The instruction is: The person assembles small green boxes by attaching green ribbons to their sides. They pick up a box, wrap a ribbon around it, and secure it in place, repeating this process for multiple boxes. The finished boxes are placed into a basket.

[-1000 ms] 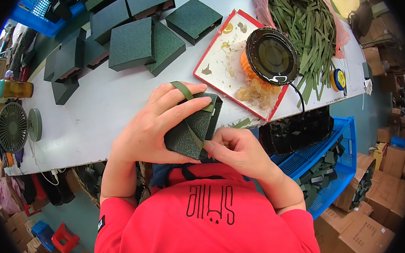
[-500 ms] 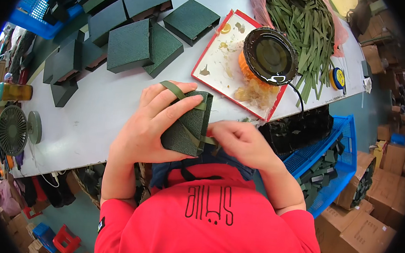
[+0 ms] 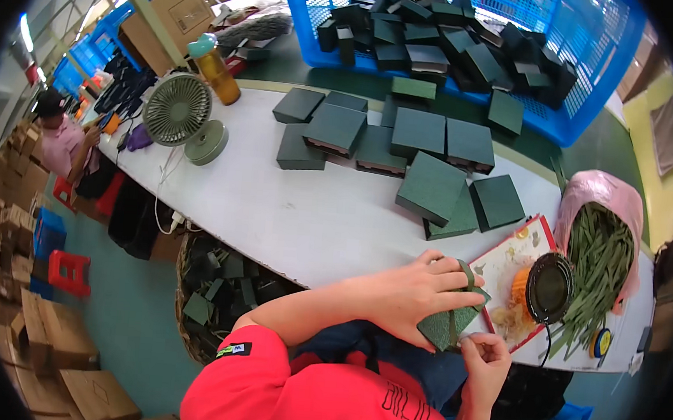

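Observation:
My left hand [image 3: 416,297] is closed round a small dark green textured box [image 3: 439,330], holding it tilted above the table's front edge. A flat olive-green ribbon [image 3: 468,275] loops over my left fingers, and a strip of it crosses the box. At the box's lower right edge, my right hand [image 3: 486,365] pinches with thumb and forefinger where this strip ends; the fingertips hide most of the ribbon end. Beyond them stands an orange pot with a round black top [image 3: 549,287], on a red-rimmed white tray [image 3: 498,264] with amber glue-like residue.
Several green boxes [image 3: 420,134] lie across the white table [image 3: 266,205]. Behind is a blue crate [image 3: 577,121] of dark boxes. A pink bag [image 3: 599,189] of ribbons [image 3: 603,252] is at right, a fan [image 3: 178,109] and bottle [image 3: 215,69] at left. A person [image 3: 64,140] sits far left.
The head view has swung left and up, so the hands appear farther right and the crate and the other person show. Both hands stay at the box, the ribbon still looped over my left fingers.

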Action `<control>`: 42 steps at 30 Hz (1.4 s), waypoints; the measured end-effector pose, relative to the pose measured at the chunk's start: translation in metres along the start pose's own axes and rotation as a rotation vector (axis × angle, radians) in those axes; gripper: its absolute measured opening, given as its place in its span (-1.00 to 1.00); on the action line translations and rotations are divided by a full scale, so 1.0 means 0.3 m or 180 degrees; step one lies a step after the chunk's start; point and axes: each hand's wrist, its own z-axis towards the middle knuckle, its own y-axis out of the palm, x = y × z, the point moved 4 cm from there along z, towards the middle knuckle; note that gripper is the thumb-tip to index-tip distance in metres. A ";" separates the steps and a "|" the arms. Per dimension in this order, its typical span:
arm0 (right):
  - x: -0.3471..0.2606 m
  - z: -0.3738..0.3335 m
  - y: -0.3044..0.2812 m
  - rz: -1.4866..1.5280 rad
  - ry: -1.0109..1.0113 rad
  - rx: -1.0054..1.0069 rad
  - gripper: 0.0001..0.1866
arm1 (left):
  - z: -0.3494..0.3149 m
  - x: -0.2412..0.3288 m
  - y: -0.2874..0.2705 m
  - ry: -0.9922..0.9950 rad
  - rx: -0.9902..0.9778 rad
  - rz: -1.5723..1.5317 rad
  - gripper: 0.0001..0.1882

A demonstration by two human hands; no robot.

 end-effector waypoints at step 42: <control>0.062 -0.074 -0.184 0.2825 -0.0107 0.0505 -0.77 | 0.007 0.034 0.057 -0.0314 0.0087 0.0102 -0.06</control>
